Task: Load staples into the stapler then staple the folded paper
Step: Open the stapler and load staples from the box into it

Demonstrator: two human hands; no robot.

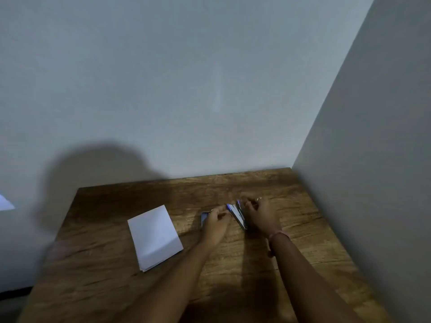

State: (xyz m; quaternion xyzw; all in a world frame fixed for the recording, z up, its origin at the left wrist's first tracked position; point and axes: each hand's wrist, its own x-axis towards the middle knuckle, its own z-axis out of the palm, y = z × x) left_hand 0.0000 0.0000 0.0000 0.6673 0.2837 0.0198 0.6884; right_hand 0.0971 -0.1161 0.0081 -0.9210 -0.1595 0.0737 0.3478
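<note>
The folded white paper (155,237) lies flat on the wooden table (112,287), left of both hands. A blue and silver stapler (237,214) sits between my hands, hinged open with its top arm raised. My right hand (260,213) grips the stapler's right side. My left hand (217,223) pinches at the stapler's front end with closed fingers; whether it holds staples is too blurred to tell. A small blue box (204,216) shows just behind my left hand, partly hidden.
The table stands in a corner, with a pale wall (186,89) behind it and another wall (373,159) along its right side. A pink band circles my right wrist (278,236). The table's left edge drops off to a dim floor.
</note>
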